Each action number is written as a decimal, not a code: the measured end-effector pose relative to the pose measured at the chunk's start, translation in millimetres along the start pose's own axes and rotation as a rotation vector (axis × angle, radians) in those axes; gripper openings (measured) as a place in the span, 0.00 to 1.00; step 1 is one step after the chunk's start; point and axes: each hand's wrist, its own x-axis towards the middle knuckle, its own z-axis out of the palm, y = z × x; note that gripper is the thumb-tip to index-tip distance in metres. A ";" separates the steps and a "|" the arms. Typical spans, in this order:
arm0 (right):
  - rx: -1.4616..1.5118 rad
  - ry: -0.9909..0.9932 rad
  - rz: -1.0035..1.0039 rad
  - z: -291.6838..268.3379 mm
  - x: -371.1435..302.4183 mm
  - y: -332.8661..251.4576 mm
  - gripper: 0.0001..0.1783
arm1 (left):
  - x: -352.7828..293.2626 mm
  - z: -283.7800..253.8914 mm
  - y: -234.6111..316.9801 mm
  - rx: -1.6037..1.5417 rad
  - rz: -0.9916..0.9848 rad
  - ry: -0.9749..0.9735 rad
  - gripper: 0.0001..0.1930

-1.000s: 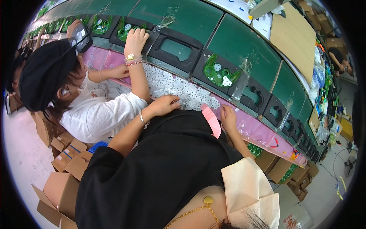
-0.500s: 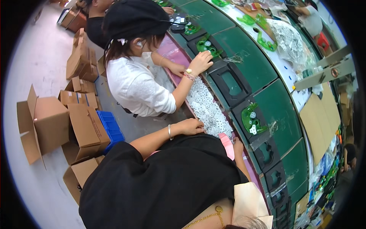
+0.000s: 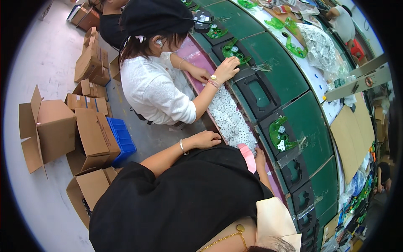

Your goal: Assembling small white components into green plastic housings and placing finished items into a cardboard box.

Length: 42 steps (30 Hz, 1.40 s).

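Observation:
My left hand [image 3: 205,139], with a bangle on the wrist, lies palm down at the near edge of a pink-lined trough [image 3: 275,185]. Its fingers look loosely extended, and I see nothing held in them. My right hand [image 3: 260,160] is at the trough's lower end, beside a heap of small white parts [image 3: 231,119]. Its fingertips are partly hidden, so any small part between them does not show. Past it, a translucent green controller shell [image 3: 277,131] with white pieces sits in a black fixture [image 3: 265,124] on the green line.
A co-worker in a white top [image 3: 155,92] stands to the left, one hand [image 3: 228,68] on another green shell [image 3: 230,48]. An empty-looking black fixture [image 3: 273,98] lies between us. Cardboard boxes [image 3: 56,126] and a blue crate [image 3: 121,140] are on the floor. A metal bar [image 3: 357,84] juts in at right.
The view has shifted slightly. My right hand has edged up toward the white parts, and my left hand has drawn back a little. The co-worker's hand stays at the green shell.

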 end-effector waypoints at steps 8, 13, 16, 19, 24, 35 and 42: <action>0.036 0.066 0.132 -16.6 -24.1 -2.8 0.28 | 50.0 -37.0 11.1 0.096 0.063 -0.197 0.19; 0.200 0.213 0.293 -26.5 -44.3 -9.2 0.17 | 79.4 -46.3 3.1 0.102 0.167 -0.207 0.18; 0.244 0.380 0.319 -33.9 -56.6 -15.1 0.13 | 98.3 -51.1 3.2 0.123 0.182 -0.273 0.18; 0.276 0.587 0.380 -55.7 -46.6 -26.9 0.11 | 113.8 -57.9 0.2 0.156 0.243 -0.266 0.17; 0.644 0.925 0.464 -81.9 -12.5 -15.7 0.12 | 144.9 -67.2 19.0 0.156 0.295 -0.294 0.17; 0.488 0.830 0.576 -105.7 21.8 32.4 0.19 | 222.5 4.8 73.6 0.045 0.470 -0.056 0.15; 0.499 0.685 0.654 -113.0 20.9 45.3 0.21 | 228.6 42.7 89.7 0.056 0.365 -0.034 0.18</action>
